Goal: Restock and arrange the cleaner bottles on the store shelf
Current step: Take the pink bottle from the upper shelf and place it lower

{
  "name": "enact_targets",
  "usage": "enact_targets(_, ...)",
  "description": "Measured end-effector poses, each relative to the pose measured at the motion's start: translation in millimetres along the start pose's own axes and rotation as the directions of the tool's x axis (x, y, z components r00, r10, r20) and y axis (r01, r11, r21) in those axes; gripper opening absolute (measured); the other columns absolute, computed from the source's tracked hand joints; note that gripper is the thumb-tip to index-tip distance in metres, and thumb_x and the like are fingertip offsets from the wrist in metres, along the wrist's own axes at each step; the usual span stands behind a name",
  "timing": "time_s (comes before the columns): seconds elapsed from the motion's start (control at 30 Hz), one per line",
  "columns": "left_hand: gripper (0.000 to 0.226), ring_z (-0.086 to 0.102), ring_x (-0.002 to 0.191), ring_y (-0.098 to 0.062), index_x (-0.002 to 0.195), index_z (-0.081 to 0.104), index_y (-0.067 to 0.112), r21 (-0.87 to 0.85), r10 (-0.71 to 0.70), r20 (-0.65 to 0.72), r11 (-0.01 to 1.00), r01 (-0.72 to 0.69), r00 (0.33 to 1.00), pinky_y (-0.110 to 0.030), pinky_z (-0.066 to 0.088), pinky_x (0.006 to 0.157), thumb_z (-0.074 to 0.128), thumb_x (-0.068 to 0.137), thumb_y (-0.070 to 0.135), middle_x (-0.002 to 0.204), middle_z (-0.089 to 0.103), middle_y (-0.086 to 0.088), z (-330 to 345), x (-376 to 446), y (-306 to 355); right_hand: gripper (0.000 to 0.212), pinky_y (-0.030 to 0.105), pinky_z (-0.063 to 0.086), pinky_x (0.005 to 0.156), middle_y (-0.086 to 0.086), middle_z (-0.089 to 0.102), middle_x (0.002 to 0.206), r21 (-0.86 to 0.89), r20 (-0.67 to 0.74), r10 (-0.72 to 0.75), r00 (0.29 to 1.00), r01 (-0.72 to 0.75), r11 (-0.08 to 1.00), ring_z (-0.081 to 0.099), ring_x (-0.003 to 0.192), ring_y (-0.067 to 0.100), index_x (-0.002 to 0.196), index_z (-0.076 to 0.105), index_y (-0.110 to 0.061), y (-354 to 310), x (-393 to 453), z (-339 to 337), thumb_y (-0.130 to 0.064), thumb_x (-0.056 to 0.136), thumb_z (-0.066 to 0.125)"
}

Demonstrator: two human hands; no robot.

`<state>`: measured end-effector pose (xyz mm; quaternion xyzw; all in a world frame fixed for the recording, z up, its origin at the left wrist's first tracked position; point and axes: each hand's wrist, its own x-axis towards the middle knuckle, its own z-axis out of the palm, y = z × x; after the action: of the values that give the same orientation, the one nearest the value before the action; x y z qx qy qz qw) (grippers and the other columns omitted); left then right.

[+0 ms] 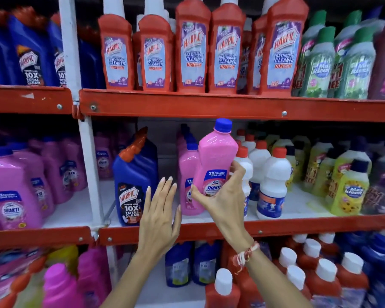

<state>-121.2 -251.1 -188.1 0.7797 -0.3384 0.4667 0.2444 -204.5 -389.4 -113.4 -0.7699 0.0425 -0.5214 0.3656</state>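
Pink bottle (216, 161) label half hidden by right hand (220, 196).

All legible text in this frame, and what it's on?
"HARPIC BATHROOM CLEANER 10X": red bottles, top shelf.
"HARPIC POWER PLUS 10X TOTAL CLEAN": blue bottle, middle shelf.
"2X CLEANING GERM KILL", "SHAKTI": pink bottle held in right hand.
"Mr. Kleen": yellow bottle.
Smaller print: too blurred to read.

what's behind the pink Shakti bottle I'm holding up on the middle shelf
Behind the pink Shakti bottle in your right hand, a row of matching pink bottles runs back on the shelf. Their blue caps show; the bottle and hand cover most of the rest.
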Motion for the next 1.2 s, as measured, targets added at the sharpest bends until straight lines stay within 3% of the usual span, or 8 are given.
enact_targets(0.2, 0.054, 0.032, 0.148, -0.022, 0.145, 0.042, 0.003, 0.024, -0.008, 0.103, 1.000, 0.006, 0.995, -0.045, 0.017, 0.123, 0.040, 0.096, 0.025, 0.154, 0.043, -0.012, 18.2, -21.5, -4.6, 0.089, 0.035, 0.057, 0.083, 0.000, 0.053, 0.125, -0.050, 0.048, 0.068, 0.997, -0.065, 0.997, 0.063, 0.105, 0.018, 0.129, 0.028, -0.022, 19.7, -14.3, 16.5, -0.045, 0.063, 0.084)
enact_targets(0.47, 0.053, 0.033, 0.147, -0.023, 0.145, 0.043, 0.002, 0.051, -0.053, 0.180, 0.998, 0.045, 0.982, -0.041, 0.016, 0.123, 0.040, 0.098, 0.026, 0.154, 0.042, -0.014, 29.4, -37.4, -13.1, 0.094, 0.039, 0.057, 0.087, 0.001, 0.050, 0.126, -0.071, 0.104, 0.146, 0.984, -0.139, 0.988, 0.059, 0.110, 0.019, 0.133, 0.026, -0.020, 39.2, -23.5, 35.3, -0.044, 0.060, 0.082)
enact_targets(0.73, 0.053, 0.027, 0.150, -0.022, 0.148, 0.039, 0.003, 0.037, -0.057, 0.192, 0.998, 0.051, 0.980, -0.042, 0.017, 0.123, 0.035, 0.101, 0.027, 0.158, 0.035, -0.013, 31.7, -41.5, -14.3, 0.097, 0.024, 0.053, 0.082, 0.000, 0.050, 0.126, -0.083, 0.149, 0.156, 0.976, -0.145, 0.986, 0.058, 0.109, 0.018, 0.134, 0.025, -0.022, 46.6, -31.1, 40.5, -0.041, 0.058, 0.082)
enact_targets(0.97, 0.056, 0.029, 0.149, -0.022, 0.148, 0.039, 0.004, 0.106, -0.045, 0.215, 0.994, 0.023, 0.975, -0.046, 0.016, 0.123, 0.034, 0.100, 0.031, 0.157, 0.037, -0.011, 34.7, -48.9, -14.5, 0.098, 0.031, 0.057, 0.089, 0.000, 0.047, 0.131, -0.086, 0.174, 0.122, 0.977, -0.108, 0.990, 0.056, 0.115, 0.017, 0.139, 0.024, -0.020, 51.1, -29.7, 41.1, -0.045, 0.061, 0.079)
enact_targets(1.2, 0.056, 0.031, 0.149, -0.021, 0.148, 0.040, 0.005, 0.087, -0.064, 0.210, 0.995, 0.047, 0.975, -0.047, 0.014, 0.124, 0.034, 0.100, 0.032, 0.158, 0.037, -0.009, 35.7, -49.1, -10.8, 0.097, 0.018, 0.052, 0.088, -0.002, 0.046, 0.138, -0.049, 0.189, 0.113, 0.975, -0.106, 0.993, 0.054, 0.119, 0.011, 0.145, 0.024, -0.018, 57.3, -31.0, 39.1, -0.041, 0.069, 0.080)
